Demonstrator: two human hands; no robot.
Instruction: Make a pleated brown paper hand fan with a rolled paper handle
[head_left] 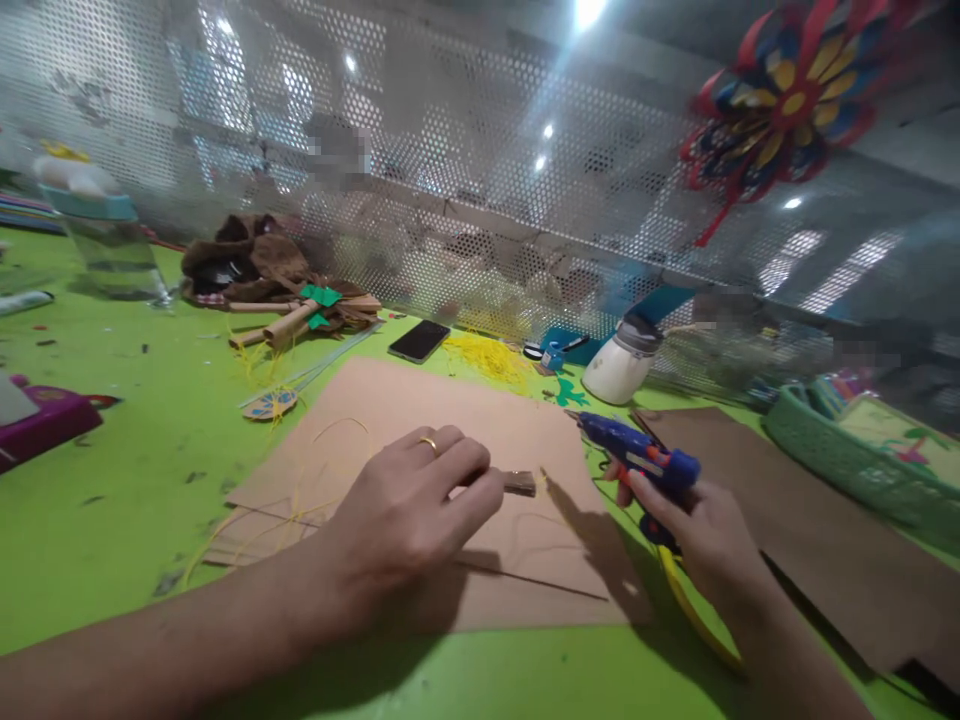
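Observation:
My left hand [424, 500], with a ring on one finger, pinches a small brown cardboard piece [519, 483] that sticks out to the right past the fingertips. It is over a light brown cardboard sheet [420, 405], where loose yellow strands [296, 517] lie. In my right hand [712, 535] is a blue glue gun [637, 448], gripped by its handle. The nozzle points left and up, above the sheet's right edge and apart from the small piece. A yellow handle [694, 610], possibly of scissors, shows below the right hand.
Behind the sheet lie a phone [419, 341], yellow shreds [491, 358] and a white jar [621, 362]. Rolled cardboard sticks [289, 322] with green pieces are at back left. Brown cardboard [810, 500] and a green basket [847, 470] stand right. A perforated screen [465, 200] borders the table.

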